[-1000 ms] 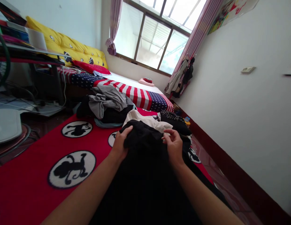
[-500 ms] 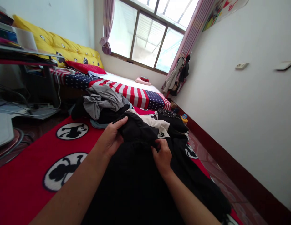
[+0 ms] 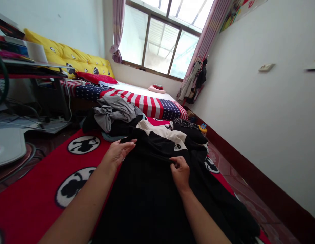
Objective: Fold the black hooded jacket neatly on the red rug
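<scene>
A black garment (image 3: pixel 149 189) lies spread over the red blanket (image 3: pixel 33 189) in front of me. My left hand (image 3: pixel 117 152) holds its far left corner, fingers pinched on the cloth edge. My right hand (image 3: pixel 180 171) is closed on the garment's far edge, near the middle right. Just beyond the black garment lies a white and black shirt (image 3: pixel 165 134) with a small logo.
A heap of grey clothes (image 3: pixel 114 110) and dark clothes sits farther back. A bed with a stars-and-stripes cover (image 3: pixel 147 101) stands under the window. A desk with cables (image 3: pixel 33 67) is at the left. The white wall (image 3: pixel 261 112) runs along the right.
The bunched black cloth has been pulled flat and straight. My left hand slid out to the left corner and my right hand moved slightly toward me, stretching the edge between them.
</scene>
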### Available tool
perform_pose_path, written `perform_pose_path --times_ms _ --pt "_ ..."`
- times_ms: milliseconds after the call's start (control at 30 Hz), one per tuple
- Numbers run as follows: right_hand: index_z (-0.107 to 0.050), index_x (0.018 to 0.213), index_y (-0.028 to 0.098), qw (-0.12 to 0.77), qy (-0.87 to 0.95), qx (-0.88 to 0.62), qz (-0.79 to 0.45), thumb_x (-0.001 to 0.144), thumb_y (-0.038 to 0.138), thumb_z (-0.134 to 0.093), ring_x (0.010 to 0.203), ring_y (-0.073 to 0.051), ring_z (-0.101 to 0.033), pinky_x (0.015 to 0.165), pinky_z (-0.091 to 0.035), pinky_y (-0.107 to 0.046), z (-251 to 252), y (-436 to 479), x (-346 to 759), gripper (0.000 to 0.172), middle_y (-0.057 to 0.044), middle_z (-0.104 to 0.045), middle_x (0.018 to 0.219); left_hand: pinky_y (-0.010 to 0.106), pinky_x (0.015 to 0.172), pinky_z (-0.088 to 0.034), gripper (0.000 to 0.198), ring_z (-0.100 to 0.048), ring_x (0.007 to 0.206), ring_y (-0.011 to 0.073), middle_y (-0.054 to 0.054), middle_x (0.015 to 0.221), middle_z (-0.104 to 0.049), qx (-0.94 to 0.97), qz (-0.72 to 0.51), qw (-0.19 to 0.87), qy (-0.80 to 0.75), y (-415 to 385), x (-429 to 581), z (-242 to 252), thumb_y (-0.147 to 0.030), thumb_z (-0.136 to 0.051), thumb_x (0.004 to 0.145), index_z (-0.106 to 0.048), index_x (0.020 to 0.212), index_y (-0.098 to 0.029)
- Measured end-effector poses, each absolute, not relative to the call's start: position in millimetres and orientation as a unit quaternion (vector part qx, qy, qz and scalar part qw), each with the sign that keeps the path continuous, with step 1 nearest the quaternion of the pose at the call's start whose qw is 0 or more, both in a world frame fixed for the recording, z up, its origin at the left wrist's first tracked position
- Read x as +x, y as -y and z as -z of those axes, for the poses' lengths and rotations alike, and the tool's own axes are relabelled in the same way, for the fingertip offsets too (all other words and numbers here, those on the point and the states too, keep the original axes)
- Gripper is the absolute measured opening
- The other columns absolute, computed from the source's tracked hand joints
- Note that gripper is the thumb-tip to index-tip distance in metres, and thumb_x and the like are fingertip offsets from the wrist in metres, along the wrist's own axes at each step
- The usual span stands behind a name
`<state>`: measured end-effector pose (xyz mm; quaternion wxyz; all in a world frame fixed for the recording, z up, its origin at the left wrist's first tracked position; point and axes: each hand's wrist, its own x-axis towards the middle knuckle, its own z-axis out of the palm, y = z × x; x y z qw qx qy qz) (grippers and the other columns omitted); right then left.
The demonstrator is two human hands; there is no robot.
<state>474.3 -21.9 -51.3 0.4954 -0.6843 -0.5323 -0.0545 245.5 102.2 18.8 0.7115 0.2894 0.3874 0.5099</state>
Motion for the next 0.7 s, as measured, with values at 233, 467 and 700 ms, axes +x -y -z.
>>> perform_pose_path --times_ms 233,467,700 --pt "-0.066 0.083 0.021 0.464 0.531 -0.707 0.054 0.070 0.011 -0.049 0.058 -0.011 -0.051 0.059 -0.045 -0.025 51.5 24.8 475.7 0.023 0.001 -0.057 0.078 0.035 0.072 -0.050 0.026 -0.062 0.097 0.0357 0.009 0.082 -0.068 0.607 -0.457 0.263 -0.595 -116.7 223.9 4.3 -0.036 -0.079 0.055 -0.072 0.075 -0.021" --pt "-0.063 0.103 0.023 0.415 0.690 -0.583 0.110 0.081 0.014 -0.049 0.094 -0.020 -0.059 0.085 -0.049 -0.038 35.9 40.3 444.6 0.027 -0.006 -0.062 0.099 0.031 0.064 -0.056 0.021 -0.067 0.074 0.0195 0.005 0.085 -0.070 0.423 -0.589 0.582 -0.369 -100.5 241.2 -31.7 -0.026 -0.068 0.070 -0.064 0.089 -0.017" --pt "-0.031 0.143 0.014 0.305 0.776 -0.553 0.018 0.091 0.035 -0.046 0.135 -0.025 -0.033 0.110 -0.031 -0.044 24.9 10.3 397.4 0.058 -0.014 -0.037 0.146 0.028 0.065 -0.059 0.026 -0.069 0.075 0.0195 0.004 0.082 -0.070 0.382 -0.600 0.673 -0.202 -56.9 257.0 -74.3 -0.022 -0.074 0.069 -0.064 0.092 -0.014"
